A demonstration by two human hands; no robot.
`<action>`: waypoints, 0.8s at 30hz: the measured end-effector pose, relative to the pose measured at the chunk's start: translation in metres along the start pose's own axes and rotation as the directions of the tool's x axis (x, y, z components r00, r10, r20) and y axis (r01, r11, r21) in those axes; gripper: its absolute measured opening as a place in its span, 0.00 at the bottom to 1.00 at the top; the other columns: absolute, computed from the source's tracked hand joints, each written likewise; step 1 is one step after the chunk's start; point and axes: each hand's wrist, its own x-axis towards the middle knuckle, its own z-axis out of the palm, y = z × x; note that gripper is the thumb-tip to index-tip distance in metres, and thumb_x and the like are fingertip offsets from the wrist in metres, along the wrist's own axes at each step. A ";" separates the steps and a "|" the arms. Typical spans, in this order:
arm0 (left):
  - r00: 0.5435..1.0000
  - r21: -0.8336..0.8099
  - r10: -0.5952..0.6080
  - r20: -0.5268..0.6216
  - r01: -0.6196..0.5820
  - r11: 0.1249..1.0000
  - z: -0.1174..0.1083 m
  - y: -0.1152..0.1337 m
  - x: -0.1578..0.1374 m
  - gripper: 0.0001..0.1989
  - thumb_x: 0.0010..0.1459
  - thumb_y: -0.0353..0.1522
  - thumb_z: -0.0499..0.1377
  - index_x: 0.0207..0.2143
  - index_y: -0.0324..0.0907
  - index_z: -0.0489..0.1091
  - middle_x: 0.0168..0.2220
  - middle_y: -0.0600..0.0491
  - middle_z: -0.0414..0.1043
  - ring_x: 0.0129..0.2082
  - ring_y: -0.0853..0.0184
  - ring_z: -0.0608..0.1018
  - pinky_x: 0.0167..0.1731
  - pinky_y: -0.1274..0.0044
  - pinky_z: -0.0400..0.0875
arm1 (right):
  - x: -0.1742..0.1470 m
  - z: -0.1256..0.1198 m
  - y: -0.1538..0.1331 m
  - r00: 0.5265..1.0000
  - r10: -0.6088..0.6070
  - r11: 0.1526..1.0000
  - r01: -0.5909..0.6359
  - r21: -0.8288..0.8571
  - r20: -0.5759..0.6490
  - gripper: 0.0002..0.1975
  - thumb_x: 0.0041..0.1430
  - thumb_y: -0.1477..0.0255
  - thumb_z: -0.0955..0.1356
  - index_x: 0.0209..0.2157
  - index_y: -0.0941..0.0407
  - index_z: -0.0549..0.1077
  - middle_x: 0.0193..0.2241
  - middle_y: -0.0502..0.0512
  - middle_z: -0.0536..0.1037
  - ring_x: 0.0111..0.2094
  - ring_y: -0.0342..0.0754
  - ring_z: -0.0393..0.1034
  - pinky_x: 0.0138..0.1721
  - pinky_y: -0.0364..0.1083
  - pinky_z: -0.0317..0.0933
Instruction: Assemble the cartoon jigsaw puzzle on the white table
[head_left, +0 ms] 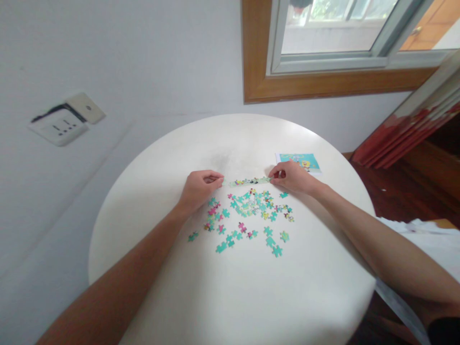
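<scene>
A narrow strip of joined jigsaw pieces [247, 181] stretches between my two hands, just above or on the tabletop; I cannot tell which. My left hand [203, 188] pinches its left end between thumb and fingers. At the other end, my right hand [290, 176] grips the strip the same way. Nearer to me lie many loose jigsaw pieces [247, 207], mostly teal, with some pink and yellow ones. A few teal pieces [270, 241] are spread toward the front of the group.
A picture card [300, 162] with a teal print lies behind my right hand. All this is on a round white table [230, 297] against the wall. A window [330, 28], a red curtain [402, 129] and a wall socket [59, 127] surround it. White sheets [424, 244] sit at the right.
</scene>
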 end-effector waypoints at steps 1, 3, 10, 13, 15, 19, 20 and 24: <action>1.000 -0.001 0.000 0.002 0.000 1.000 0.000 0.000 0.000 0.11 0.49 0.34 0.64 0.34 0.38 0.79 0.30 0.50 0.81 0.30 0.64 0.81 0.35 0.77 0.77 | 0.000 0.000 0.000 1.000 -0.004 1.000 0.004 0.007 0.006 0.08 0.53 0.69 0.70 0.34 0.57 0.80 0.26 0.54 0.77 0.25 0.43 0.65 0.31 0.47 0.59; 1.000 -0.004 -0.001 0.001 0.001 1.000 0.000 0.001 -0.001 0.11 0.49 0.34 0.64 0.34 0.38 0.79 0.30 0.50 0.81 0.30 0.64 0.81 0.35 0.77 0.77 | 0.000 0.001 -0.001 1.000 -0.012 1.000 0.012 0.011 0.012 0.08 0.54 0.69 0.70 0.34 0.57 0.80 0.26 0.53 0.77 0.25 0.43 0.65 0.31 0.47 0.59; 1.000 -0.003 0.000 -0.003 0.000 1.000 0.000 0.002 -0.001 0.10 0.48 0.33 0.64 0.33 0.38 0.79 0.30 0.50 0.81 0.30 0.64 0.81 0.35 0.77 0.77 | 0.000 0.000 -0.003 1.000 -0.012 1.000 0.012 -0.004 0.016 0.08 0.54 0.69 0.69 0.35 0.57 0.79 0.27 0.54 0.77 0.26 0.43 0.65 0.31 0.46 0.59; 1.000 -0.001 -0.001 -0.006 0.001 1.000 0.000 0.002 0.000 0.10 0.49 0.34 0.64 0.33 0.38 0.79 0.30 0.50 0.81 0.30 0.64 0.81 0.35 0.77 0.77 | 0.000 -0.001 -0.003 0.999 -0.034 0.999 0.034 0.004 -0.019 0.09 0.55 0.70 0.68 0.35 0.57 0.79 0.28 0.55 0.78 0.26 0.44 0.65 0.32 0.47 0.59; 1.000 -0.004 -0.004 -0.004 0.004 1.000 0.000 0.001 0.000 0.10 0.49 0.34 0.64 0.34 0.38 0.79 0.30 0.50 0.81 0.30 0.64 0.81 0.35 0.77 0.77 | 0.000 -0.001 -0.002 0.997 -0.065 0.998 0.065 -0.004 -0.042 0.09 0.56 0.72 0.67 0.34 0.56 0.79 0.28 0.54 0.78 0.26 0.44 0.65 0.32 0.47 0.59; 1.000 -0.012 -0.007 -0.005 0.006 1.000 0.000 0.000 0.000 0.11 0.49 0.35 0.65 0.34 0.38 0.79 0.30 0.50 0.81 0.30 0.64 0.81 0.35 0.77 0.77 | 0.000 0.001 -0.001 0.996 -0.084 0.996 0.084 -0.008 -0.015 0.10 0.54 0.74 0.66 0.33 0.56 0.80 0.29 0.54 0.78 0.27 0.44 0.66 0.32 0.46 0.59; 1.000 -0.015 -0.005 -0.006 0.005 1.000 0.000 0.000 0.000 0.11 0.49 0.35 0.65 0.34 0.38 0.79 0.30 0.50 0.81 0.30 0.64 0.81 0.35 0.77 0.77 | 0.000 0.002 -0.001 0.996 -0.083 0.996 0.083 -0.011 -0.016 0.10 0.54 0.74 0.66 0.33 0.56 0.80 0.29 0.54 0.78 0.27 0.44 0.66 0.32 0.46 0.59; 1.000 -0.029 -0.001 -0.003 0.001 1.000 0.000 -0.002 0.001 0.11 0.49 0.36 0.65 0.34 0.39 0.79 0.30 0.50 0.81 0.30 0.64 0.82 0.35 0.77 0.77 | 0.000 0.002 -0.002 0.995 -0.093 0.996 0.092 -0.017 -0.025 0.11 0.54 0.74 0.65 0.33 0.56 0.80 0.29 0.55 0.78 0.28 0.45 0.66 0.34 0.47 0.60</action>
